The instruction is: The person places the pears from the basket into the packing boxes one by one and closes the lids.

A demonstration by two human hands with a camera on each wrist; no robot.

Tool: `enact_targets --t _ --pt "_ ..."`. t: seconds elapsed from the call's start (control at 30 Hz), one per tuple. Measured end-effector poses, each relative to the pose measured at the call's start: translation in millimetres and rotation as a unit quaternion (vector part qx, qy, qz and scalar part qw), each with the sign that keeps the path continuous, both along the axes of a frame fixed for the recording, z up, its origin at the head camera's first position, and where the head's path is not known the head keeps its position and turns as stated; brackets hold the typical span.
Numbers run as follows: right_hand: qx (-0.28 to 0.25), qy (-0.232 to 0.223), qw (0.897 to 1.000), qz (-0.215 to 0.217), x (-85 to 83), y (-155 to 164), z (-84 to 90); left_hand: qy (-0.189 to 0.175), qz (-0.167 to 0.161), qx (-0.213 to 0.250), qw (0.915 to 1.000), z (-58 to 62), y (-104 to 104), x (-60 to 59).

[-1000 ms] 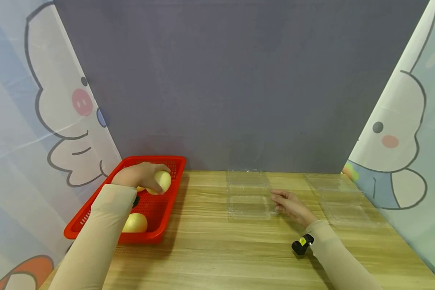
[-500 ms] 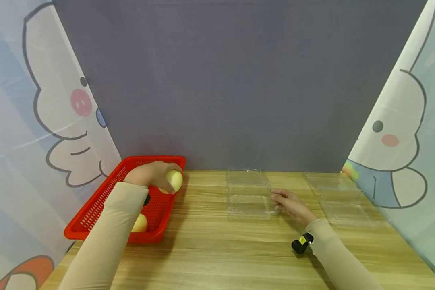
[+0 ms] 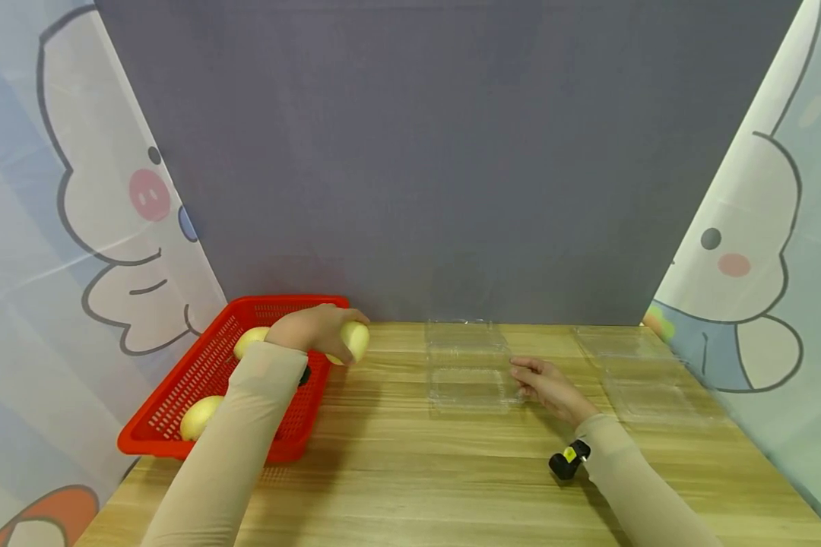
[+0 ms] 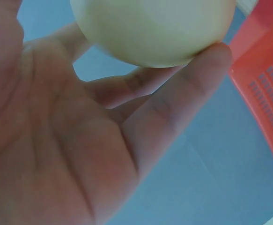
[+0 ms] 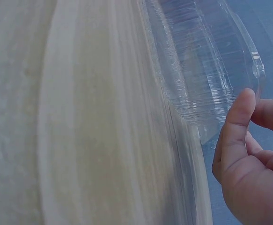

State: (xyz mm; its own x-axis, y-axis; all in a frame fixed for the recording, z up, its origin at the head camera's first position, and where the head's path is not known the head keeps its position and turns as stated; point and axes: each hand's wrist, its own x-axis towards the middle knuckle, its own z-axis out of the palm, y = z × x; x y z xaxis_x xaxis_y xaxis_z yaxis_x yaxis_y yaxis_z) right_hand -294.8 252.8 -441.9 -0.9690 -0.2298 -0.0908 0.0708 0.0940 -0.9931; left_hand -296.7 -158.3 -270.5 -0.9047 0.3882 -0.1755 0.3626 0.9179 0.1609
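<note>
My left hand (image 3: 315,330) holds a pale yellow round fruit (image 3: 356,342) in its fingertips, just past the right rim of a red plastic basket (image 3: 126,441). In the left wrist view the fruit (image 4: 155,30) rests against the spread fingers, away from the palm. My right hand (image 3: 550,391) pinches the right edge of a clear plastic clamshell box (image 3: 468,387), which lies open on the table. Thumb and forefinger meet at the rim of the box (image 5: 197,61) in the right wrist view.
Two more yellow fruits, one near the front (image 3: 200,416) and one farther back (image 3: 249,340), lie in the basket. Another clear box (image 3: 657,387) lies at the right on the wooden table (image 3: 410,486). A grey panel (image 3: 451,152) rises along the back.
My left hand has carried the fruit rightward, from over the basket to beyond its right rim. The right hand and the box it pinches have stayed in place.
</note>
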Motion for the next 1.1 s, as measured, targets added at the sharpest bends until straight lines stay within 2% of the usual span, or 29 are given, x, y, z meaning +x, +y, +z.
enact_targets --t 0.2,0.43,0.7,1.1 --pt "-0.003 -0.003 1.000 0.000 -0.3 0.1 -0.6 -0.004 0.012 0.015 0.9998 -3.5 12.3 -0.7" --pt "0.000 -0.001 1.000 -0.002 -1.6 0.0 -2.5 0.006 -0.011 0.011 0.9999 -10.2 25.5 -5.4" --pt "0.002 -0.001 1.000 -0.006 -0.8 0.5 -2.3 0.001 -0.011 0.014 0.9998 -16.5 40.3 -6.3" --pt "-0.005 0.001 1.000 0.000 1.8 -1.3 1.0 0.003 -0.045 0.024 0.9987 -27.2 64.6 -7.7"
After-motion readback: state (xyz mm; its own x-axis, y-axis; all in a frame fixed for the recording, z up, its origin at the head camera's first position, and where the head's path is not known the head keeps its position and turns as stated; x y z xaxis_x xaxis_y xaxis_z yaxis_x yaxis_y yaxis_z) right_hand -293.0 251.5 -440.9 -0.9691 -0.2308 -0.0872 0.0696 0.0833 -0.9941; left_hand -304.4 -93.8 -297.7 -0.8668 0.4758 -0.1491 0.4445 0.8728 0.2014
